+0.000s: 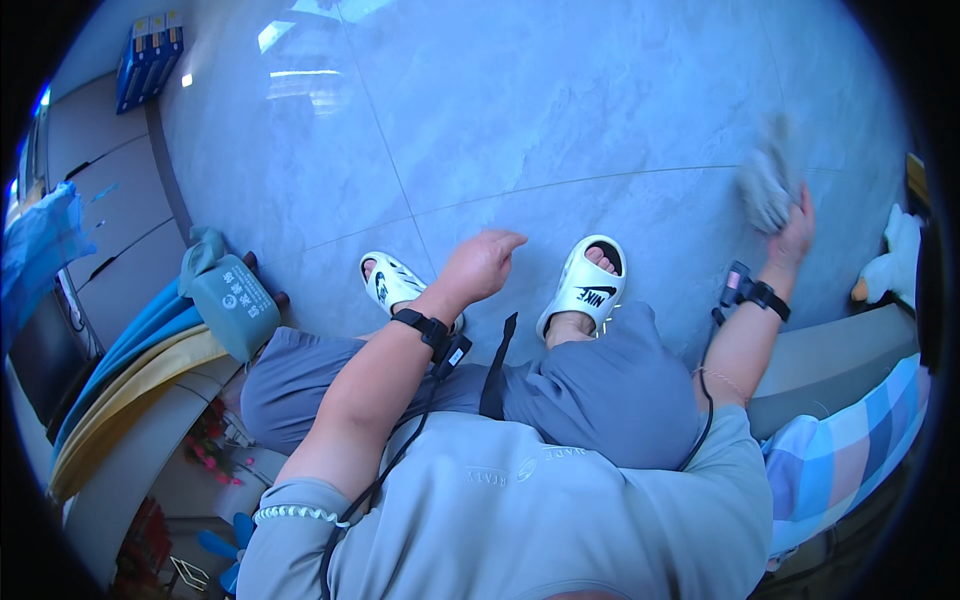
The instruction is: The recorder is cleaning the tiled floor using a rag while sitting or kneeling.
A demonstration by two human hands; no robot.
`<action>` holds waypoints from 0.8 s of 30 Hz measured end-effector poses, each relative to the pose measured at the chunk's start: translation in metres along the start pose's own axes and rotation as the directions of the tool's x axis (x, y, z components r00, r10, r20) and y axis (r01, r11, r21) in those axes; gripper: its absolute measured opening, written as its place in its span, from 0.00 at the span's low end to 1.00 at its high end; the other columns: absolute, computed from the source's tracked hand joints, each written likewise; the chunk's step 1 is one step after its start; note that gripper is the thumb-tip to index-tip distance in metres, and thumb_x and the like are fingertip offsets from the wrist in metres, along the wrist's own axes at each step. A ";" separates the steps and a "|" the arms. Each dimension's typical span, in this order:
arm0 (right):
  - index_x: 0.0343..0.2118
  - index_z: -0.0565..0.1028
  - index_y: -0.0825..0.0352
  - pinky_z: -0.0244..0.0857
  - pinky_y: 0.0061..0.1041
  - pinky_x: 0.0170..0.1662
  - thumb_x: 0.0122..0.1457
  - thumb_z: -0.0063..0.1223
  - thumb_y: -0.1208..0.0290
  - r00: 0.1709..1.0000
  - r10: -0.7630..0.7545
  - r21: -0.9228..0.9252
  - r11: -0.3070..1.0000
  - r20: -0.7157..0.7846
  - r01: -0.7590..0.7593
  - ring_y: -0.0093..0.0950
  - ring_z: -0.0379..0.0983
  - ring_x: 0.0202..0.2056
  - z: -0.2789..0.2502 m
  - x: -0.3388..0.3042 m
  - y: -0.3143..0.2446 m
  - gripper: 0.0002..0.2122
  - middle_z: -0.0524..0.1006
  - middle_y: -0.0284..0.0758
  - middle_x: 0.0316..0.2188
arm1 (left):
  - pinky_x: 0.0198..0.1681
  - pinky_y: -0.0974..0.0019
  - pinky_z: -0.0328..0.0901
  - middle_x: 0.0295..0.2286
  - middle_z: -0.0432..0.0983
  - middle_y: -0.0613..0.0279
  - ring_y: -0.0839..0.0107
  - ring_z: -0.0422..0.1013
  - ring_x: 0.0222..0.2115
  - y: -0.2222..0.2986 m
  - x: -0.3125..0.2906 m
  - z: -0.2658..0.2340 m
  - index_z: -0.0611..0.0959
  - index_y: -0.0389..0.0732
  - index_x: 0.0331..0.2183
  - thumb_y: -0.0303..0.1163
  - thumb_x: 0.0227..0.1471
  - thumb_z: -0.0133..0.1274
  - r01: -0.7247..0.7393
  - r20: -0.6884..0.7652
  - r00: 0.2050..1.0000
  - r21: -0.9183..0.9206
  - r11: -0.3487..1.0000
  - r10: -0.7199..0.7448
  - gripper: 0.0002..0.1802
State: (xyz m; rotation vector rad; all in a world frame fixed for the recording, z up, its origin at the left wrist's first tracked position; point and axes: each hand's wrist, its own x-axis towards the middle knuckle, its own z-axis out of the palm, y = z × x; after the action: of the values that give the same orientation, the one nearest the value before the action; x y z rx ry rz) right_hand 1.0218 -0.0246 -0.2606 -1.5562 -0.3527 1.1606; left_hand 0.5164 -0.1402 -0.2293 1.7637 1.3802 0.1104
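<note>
My right hand is stretched out to the right over the floor. Its fingers are closed on a soft grey cloth bundle, which is smeared by motion, so I cannot tell its exact kind. My left hand hangs in front of my lap, between and above my feet. Its fingers are curled together, pointing right, and nothing shows in them. Each wrist wears a black strap with a small device and a cable.
My feet in white slides rest on the grey tiled floor. At left are a green-grey bag, blue and yellow curved panels, and drawers. Blue boxes stand far left. A checked cloth and white plush toy lie right.
</note>
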 end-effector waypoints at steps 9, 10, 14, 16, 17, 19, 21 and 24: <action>0.59 0.69 0.77 0.42 0.47 0.72 0.49 0.49 0.77 0.747 -0.509 -0.900 -0.158 0.427 0.407 0.53 0.50 0.69 -0.108 0.000 0.165 0.29 0.62 0.57 0.65 | 0.53 0.52 0.69 0.45 0.80 0.46 0.47 0.74 0.48 -0.037 -0.010 0.037 0.83 0.38 0.48 0.23 0.57 0.47 0.054 0.284 0.958 -0.079 0.995 -0.030 0.18; 0.60 0.69 0.75 0.42 0.47 0.72 0.48 0.48 0.78 0.732 -0.458 -0.836 -0.047 0.505 0.547 0.51 0.51 0.70 -0.050 -0.023 0.191 0.30 0.62 0.55 0.66 | 0.53 0.52 0.69 0.45 0.80 0.46 0.47 0.74 0.48 -0.040 -0.017 0.031 0.83 0.38 0.48 0.23 0.57 0.47 0.116 0.264 0.959 -0.047 0.992 -0.100 0.18; 0.62 0.70 0.64 0.41 0.51 0.72 0.47 0.47 0.82 0.529 -0.161 -0.484 0.252 0.833 0.838 0.43 0.53 0.70 0.192 -0.133 0.192 0.33 0.63 0.42 0.67 | 0.53 0.52 0.69 0.45 0.80 0.46 0.47 0.74 0.48 -0.051 -0.042 0.009 0.83 0.38 0.48 0.22 0.57 0.46 0.243 0.191 0.952 -0.004 0.970 -0.238 0.19; 0.62 0.70 0.61 0.40 0.52 0.72 0.48 0.46 0.82 0.419 -0.142 -0.389 0.199 0.897 0.899 0.41 0.54 0.70 0.229 -0.153 0.199 0.32 0.65 0.39 0.67 | 0.53 0.52 0.69 0.45 0.80 0.47 0.47 0.75 0.47 -0.039 -0.039 0.016 0.83 0.37 0.48 0.23 0.57 0.46 0.259 0.146 0.957 -0.040 0.965 -0.251 0.19; 0.62 0.70 0.61 0.40 0.53 0.71 0.49 0.46 0.82 0.347 -0.157 -0.323 0.158 0.925 0.933 0.40 0.55 0.70 0.259 -0.170 0.221 0.32 0.65 0.40 0.66 | 0.52 0.53 0.70 0.45 0.80 0.47 0.47 0.75 0.47 -0.040 -0.040 0.010 0.83 0.37 0.48 0.23 0.56 0.46 0.250 0.146 0.959 -0.040 0.967 -0.242 0.19; 0.60 0.72 0.61 0.43 0.54 0.70 0.51 0.45 0.81 0.192 -0.137 -0.161 0.211 0.972 0.964 0.39 0.58 0.69 0.310 -0.182 0.253 0.29 0.68 0.39 0.65 | 0.52 0.53 0.70 0.45 0.80 0.46 0.47 0.75 0.47 -0.022 -0.032 0.016 0.82 0.37 0.48 0.23 0.56 0.46 0.243 0.120 0.965 -0.072 0.967 -0.234 0.19; 0.59 0.74 0.63 0.51 0.51 0.68 0.51 0.46 0.81 0.209 -0.187 -0.119 0.402 0.960 0.908 0.37 0.64 0.64 0.349 -0.181 0.258 0.28 0.72 0.38 0.62 | 0.51 0.53 0.70 0.45 0.81 0.46 0.47 0.75 0.46 -0.020 -0.042 0.011 0.82 0.37 0.48 0.23 0.56 0.46 0.254 0.102 0.964 -0.068 0.965 -0.247 0.18; 0.53 0.78 0.66 0.65 0.40 0.58 0.52 0.45 0.82 0.415 -0.020 -0.182 0.879 0.909 0.440 0.31 0.75 0.52 0.383 -0.171 0.195 0.23 0.79 0.36 0.51 | 0.50 0.52 0.70 0.44 0.81 0.46 0.47 0.76 0.45 -0.028 -0.066 0.001 0.82 0.36 0.48 0.24 0.57 0.46 0.295 0.054 0.955 -0.074 0.952 -0.292 0.18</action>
State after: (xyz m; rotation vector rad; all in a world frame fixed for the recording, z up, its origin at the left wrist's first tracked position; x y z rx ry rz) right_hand 0.5631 0.0035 -0.3142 -0.9808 -1.5879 1.6817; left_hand 0.4710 -0.1946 -0.2209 1.4676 1.5685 -0.0327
